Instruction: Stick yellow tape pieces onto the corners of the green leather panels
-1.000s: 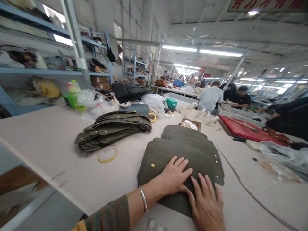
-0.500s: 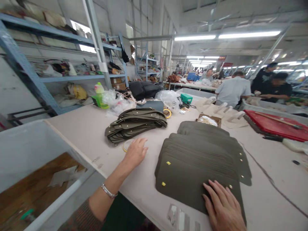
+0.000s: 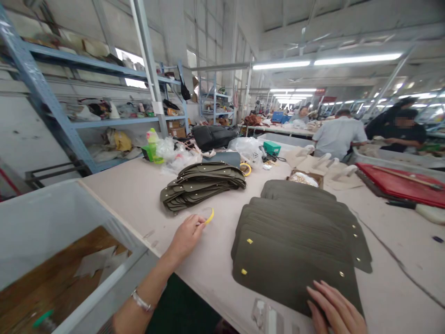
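My left hand (image 3: 187, 234), closed, pinches a thin roll of yellow tape (image 3: 210, 215) by its edge, just above the table. Beyond that hand lies a pile of curved dark olive pieces (image 3: 203, 185) with small metal studs. My right hand (image 3: 335, 308) rests with fingers spread on the near edge of overlapping flat olive panels (image 3: 288, 264). The nearest panel carries two small yellow tape bits (image 3: 249, 241) on its left side and a metal stud (image 3: 342, 274) on its right.
A second yellow roll (image 3: 246, 169) lies behind the curved pile. Plastic bags (image 3: 248, 150), a green box (image 3: 271, 148) and a black bag (image 3: 213, 137) stand farther back. At right is a red board (image 3: 399, 183). A white-walled bin (image 3: 38, 204) adjoins the table's left edge. Co-workers (image 3: 339, 132) are beyond.
My left hand has closed on the yellow tape roll and lifted it, swinging it rightward. My right hand stays on the panels, slightly nearer their front edge. The view has shifted a little.
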`<state>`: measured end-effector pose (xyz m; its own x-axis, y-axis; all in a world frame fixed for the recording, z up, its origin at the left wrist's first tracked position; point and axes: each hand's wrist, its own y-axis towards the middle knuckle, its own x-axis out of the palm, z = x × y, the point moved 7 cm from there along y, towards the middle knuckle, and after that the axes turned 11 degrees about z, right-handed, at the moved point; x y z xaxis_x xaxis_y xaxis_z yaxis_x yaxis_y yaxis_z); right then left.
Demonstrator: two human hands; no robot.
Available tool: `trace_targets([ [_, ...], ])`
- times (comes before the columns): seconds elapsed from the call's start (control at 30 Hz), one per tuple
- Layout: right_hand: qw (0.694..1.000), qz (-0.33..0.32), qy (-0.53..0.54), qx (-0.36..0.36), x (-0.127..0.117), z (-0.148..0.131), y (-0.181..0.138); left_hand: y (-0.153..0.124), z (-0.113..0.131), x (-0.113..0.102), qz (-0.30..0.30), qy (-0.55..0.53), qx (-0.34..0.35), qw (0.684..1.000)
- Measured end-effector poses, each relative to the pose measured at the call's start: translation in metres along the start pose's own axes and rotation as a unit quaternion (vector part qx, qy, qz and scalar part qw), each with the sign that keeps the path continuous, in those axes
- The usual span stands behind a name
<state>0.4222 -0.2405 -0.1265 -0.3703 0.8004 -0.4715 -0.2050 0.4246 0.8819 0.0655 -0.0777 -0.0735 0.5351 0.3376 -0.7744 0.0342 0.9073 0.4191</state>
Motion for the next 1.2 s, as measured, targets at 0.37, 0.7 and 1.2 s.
trace_targets([
  [0.37, 0.709, -0.025, 0.443, 0.548, 0.011, -0.098, 0.0, -0.131, 0.144, 0.042, -0.186, -0.407, 0.023, 0.894],
  [0.7, 0.82, -0.004, 0.337, 0.463, -0.032, -0.092, -0.009, -0.15, 0.181, 0.061, -0.276, -0.442, 0.0, 0.854],
  [1.2, 0.896, -0.016, 0.166, 0.411, -0.087, -0.052, -0.003, -0.165, 0.218, 0.072, -0.303, -0.278, 0.155, 0.898],
])
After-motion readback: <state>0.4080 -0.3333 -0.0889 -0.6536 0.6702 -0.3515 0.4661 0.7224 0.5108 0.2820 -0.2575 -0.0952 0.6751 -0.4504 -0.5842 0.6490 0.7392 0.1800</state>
